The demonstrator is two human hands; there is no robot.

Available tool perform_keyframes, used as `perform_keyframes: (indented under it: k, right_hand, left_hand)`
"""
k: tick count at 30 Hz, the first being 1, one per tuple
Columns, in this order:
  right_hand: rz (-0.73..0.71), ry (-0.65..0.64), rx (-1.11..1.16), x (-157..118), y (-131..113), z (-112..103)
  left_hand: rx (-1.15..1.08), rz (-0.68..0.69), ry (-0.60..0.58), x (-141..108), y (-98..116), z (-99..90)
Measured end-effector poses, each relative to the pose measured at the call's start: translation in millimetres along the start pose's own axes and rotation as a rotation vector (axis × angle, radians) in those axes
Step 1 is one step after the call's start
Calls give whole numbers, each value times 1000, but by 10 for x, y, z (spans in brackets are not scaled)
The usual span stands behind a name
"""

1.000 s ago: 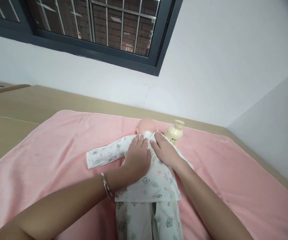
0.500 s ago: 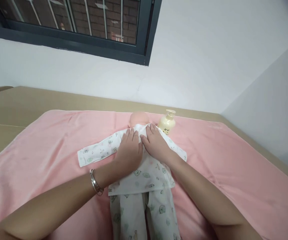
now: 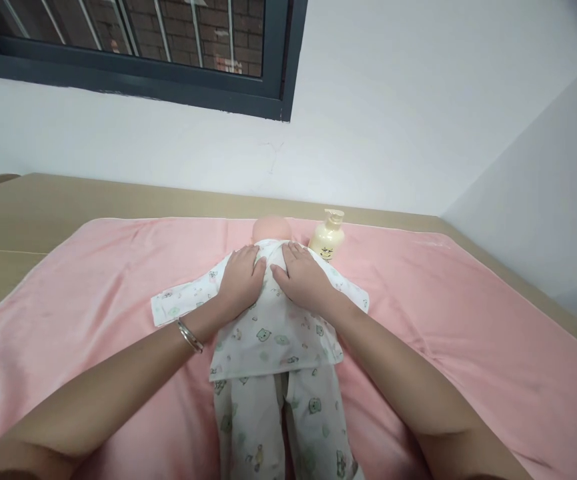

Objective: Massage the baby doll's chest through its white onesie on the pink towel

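Observation:
A doll lies on a pink blanket, its smooth head (image 3: 271,229) toward the wall. It wears a white printed top (image 3: 278,340) with long sleeves spread to both sides, and matching trousers (image 3: 313,417). My left hand (image 3: 243,279) rests flat on the upper left of the top, fingers extended, a silver bangle on the wrist. On the upper right of the top lies my right hand (image 3: 304,277), also flat, its thumb pointing toward the left thumb. Neither hand holds anything.
A cream pump bottle (image 3: 327,237) stands right of the doll's head. The pink blanket (image 3: 448,300) covers much of a tan surface (image 3: 93,197), which meets a white wall. A dark-framed window (image 3: 268,100) is at the upper left.
My left hand has moved slightly left and up on the top, opening a wider gap between the hands. The whole view has shifted a little.

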State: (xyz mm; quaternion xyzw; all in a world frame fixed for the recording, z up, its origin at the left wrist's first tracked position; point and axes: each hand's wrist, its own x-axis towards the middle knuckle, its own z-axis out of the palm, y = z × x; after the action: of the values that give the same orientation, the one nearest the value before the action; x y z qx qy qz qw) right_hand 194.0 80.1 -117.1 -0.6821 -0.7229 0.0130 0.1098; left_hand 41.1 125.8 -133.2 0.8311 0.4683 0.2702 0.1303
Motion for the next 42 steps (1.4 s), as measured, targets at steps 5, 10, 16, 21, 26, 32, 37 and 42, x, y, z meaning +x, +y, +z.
perform_keyframes:
  k: [5,10,16,21,26,32,37,42]
  right_hand:
    - [-27,30,-55,-72,-53,-20]
    - [-19,56,-222,-299,-284,-97]
    - [-25,-27,-93,-110,-95,-142]
    - [22,11,-114,-157,-135,-144]
    - [-57,32,-207,-317,-283,-160]
    - [-1,-16,-49,-71,-69,-131]
    - [-35,25,-126,-267,-227,-139]
    - [-24,39,-14,-222,-209,-109]
  left_hand:
    - [156,123,0,-121,94,-17]
    - [64,11,-133,18,63,-125]
    - [197,70,-95,-118,140,-123]
    - [185,112,-128,-157,158,-114]
    - [96,-25,-126,19,63,-131]
    - [315,194,-39,-189,138,-88]
    - [194,66,-95,-78,97,-141]
    - [249,90,-43,-42,74,-74]
